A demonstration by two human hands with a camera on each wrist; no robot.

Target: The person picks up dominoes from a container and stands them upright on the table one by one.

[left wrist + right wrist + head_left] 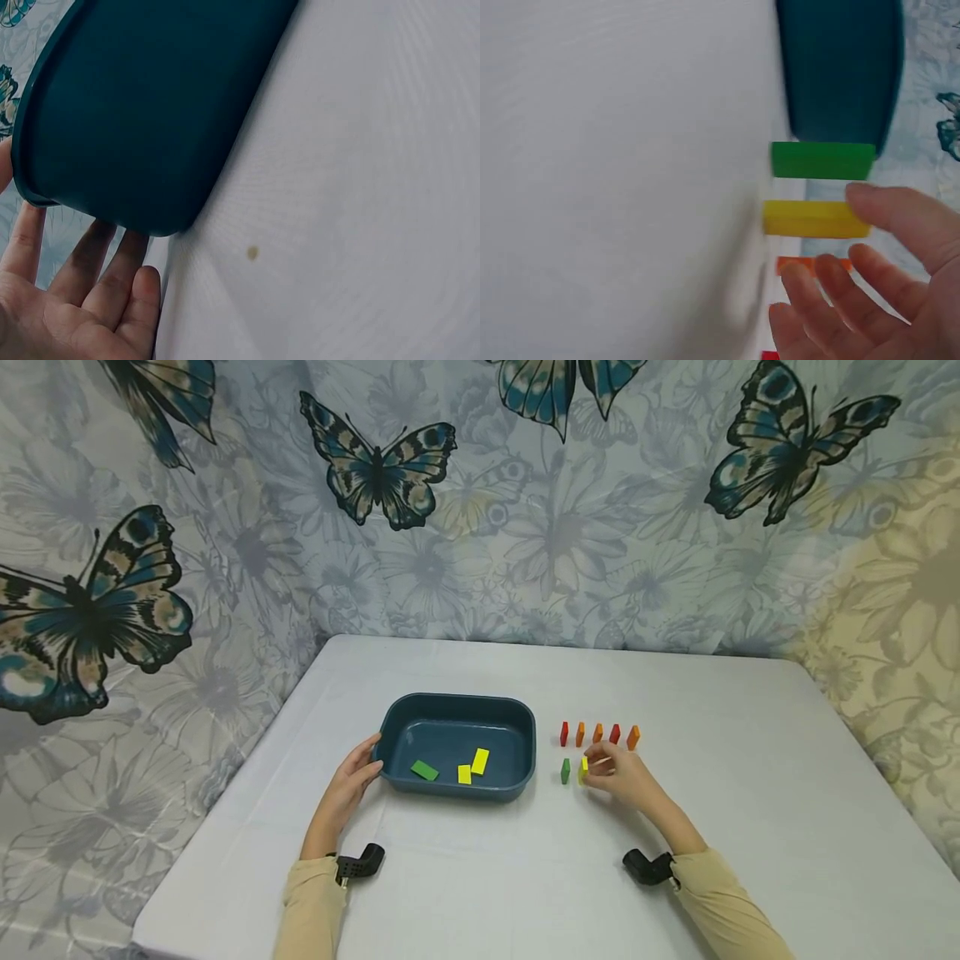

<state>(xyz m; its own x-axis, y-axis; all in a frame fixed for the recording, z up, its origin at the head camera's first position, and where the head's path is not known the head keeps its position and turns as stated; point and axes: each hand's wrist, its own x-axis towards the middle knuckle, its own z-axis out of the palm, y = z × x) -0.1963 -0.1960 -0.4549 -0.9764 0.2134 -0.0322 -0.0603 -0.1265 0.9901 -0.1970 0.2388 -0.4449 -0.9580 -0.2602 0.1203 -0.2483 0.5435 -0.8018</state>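
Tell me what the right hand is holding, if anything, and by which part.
The right hand has its thumb and a fingertip at the top end of the yellow block; whether they grip it cannot be told.

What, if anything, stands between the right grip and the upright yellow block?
Nothing visible: the right grip is at the yellow block, its thumb overlapping the block's upper end. The upright green block stands toward the tray, not between them.
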